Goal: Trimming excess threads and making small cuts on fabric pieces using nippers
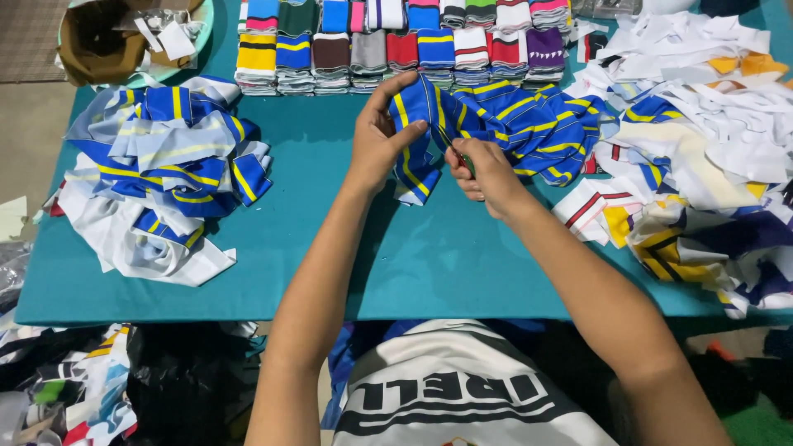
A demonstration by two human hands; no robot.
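A person seated at a teal counter (429,272) worked on a blue knit strip with yellow stripes (421,132), the near end of a long chain of like strips (537,124) that trailed away to the right. The left hand (378,136) pinched the strip's top edge, thumb in front and fingers behind, its grip closed on the cloth. The right hand (487,173) was clenched around a small green-handled cutter (464,158), its tip set against the strip's lower edge; the blade itself was too hidden to make out.

Judging by the layout, the work stood partway through. A heap of loose blue, yellow and white pieces (165,173) lay at the left of the counter, apparently already handled. A larger tangle of white, yellow and navy cloth (702,140) covered the right side, seemingly untouched. Neat rows of folded striped bands in many colours (396,45) lined the far edge. A basket of scraps (124,37) sat at the far left corner.
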